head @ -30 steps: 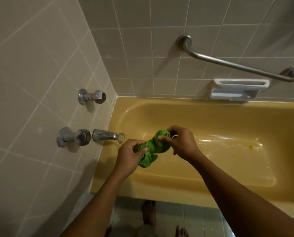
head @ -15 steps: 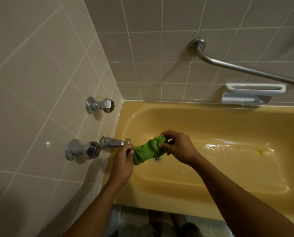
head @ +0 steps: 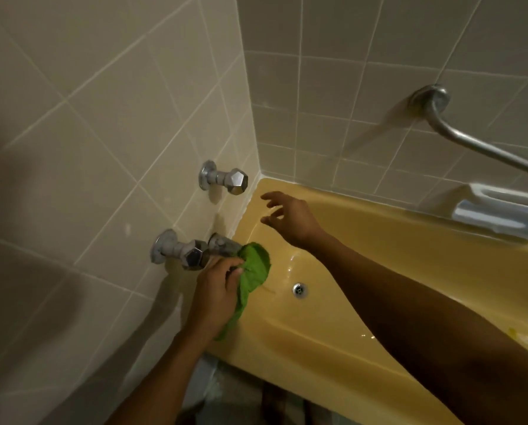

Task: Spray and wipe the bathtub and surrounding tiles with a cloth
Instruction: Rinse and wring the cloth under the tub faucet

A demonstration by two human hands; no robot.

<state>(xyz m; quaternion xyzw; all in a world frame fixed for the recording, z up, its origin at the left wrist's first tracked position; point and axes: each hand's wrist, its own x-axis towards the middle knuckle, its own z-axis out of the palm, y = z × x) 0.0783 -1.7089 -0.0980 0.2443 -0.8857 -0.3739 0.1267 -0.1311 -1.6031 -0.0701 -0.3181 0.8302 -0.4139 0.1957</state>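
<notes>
Wiping spout [head: 224,244]: I'd wrap cloth [head: 255,268] fully round. Left hand [head: 216,289] fingers [head: 230,266] pinch it at their tips; right hand [head: 290,216] splayed, empty.

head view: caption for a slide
Left hand holds green cloth at the spout; open right hand hovers over the yellow tub.
</notes>
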